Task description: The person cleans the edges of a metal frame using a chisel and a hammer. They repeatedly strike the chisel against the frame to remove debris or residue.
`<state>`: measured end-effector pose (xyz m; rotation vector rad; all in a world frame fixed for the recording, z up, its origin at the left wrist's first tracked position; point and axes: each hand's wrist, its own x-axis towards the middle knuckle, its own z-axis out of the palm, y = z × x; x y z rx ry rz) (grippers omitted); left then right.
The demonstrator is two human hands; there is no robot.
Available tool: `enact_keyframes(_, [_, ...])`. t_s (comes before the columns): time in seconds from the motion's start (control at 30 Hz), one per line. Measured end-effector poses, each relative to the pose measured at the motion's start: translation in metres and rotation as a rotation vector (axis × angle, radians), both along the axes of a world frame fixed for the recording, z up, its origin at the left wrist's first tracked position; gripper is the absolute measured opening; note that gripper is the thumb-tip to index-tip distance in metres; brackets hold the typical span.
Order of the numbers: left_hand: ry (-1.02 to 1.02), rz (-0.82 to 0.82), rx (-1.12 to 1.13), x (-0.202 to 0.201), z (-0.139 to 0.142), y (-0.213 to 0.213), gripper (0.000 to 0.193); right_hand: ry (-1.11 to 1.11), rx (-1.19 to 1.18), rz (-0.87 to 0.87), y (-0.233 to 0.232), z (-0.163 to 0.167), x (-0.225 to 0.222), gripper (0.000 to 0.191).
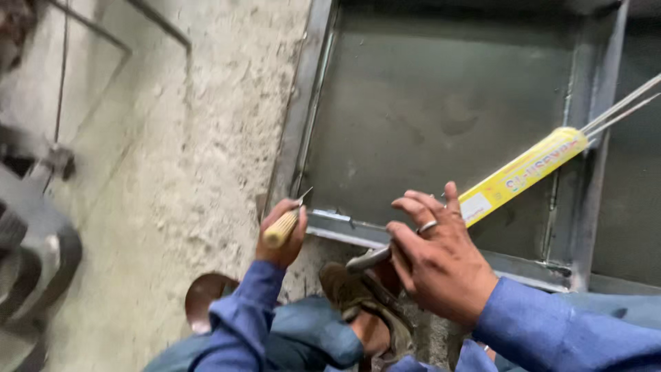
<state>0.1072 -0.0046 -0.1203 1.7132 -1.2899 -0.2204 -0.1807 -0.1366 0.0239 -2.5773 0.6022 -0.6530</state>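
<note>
My left hand [279, 238] is shut on a tool with a pale yellow wooden handle [280, 229]. Its thin metal tip [303, 198] touches the corner of a grey steel frame [344, 227] lying on the floor. My right hand [437, 265], with a ring on one finger, grips a grey metal tool [368, 258] over the frame's near rail. A yellow packet of welding rods [530, 169] slants up to the right from my right fingertips, with bare rods [623, 103] sticking out. Whether those fingers also hold the packet is unclear.
A dark steel sheet [441, 103] fills the frame, with an upright bar [592, 145] at the right. Rough concrete floor [186, 138] lies to the left, with thin rods [96, 41] and a blurred grey machine [34, 241]. My sandalled foot [365, 306] is by the frame.
</note>
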Motion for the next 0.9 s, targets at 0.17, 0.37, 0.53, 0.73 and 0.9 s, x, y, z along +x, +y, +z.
enact_keyframes(0.17, [-0.343, -0.071, 0.081, 0.006, -0.012, -0.002, 0.008, 0.043, 0.099, -0.007, 0.001, 0.000, -0.002, 0.030])
enact_keyframes(0.37, [-0.180, -0.064, 0.264, 0.004, -0.016, 0.004, 0.024, 0.102, 0.059, -0.017, 0.003, -0.002, -0.002, 0.030])
enact_keyframes(0.53, [0.029, -0.044, 0.161, -0.001, -0.017, 0.007, 0.026, 0.117, 0.073, -0.032, 0.003, -0.002, -0.002, 0.028])
enact_keyframes(0.73, [-0.343, -0.047, 0.193, 0.001, -0.016, 0.002, 0.014, 0.098, 0.096, -0.028, 0.003, -0.002, -0.004, 0.028])
enact_keyframes(0.9, [0.023, -0.031, 0.198, 0.011, -0.009, -0.003, 0.006, 0.054, 0.062, -0.046, 0.001, 0.001, -0.003, 0.031])
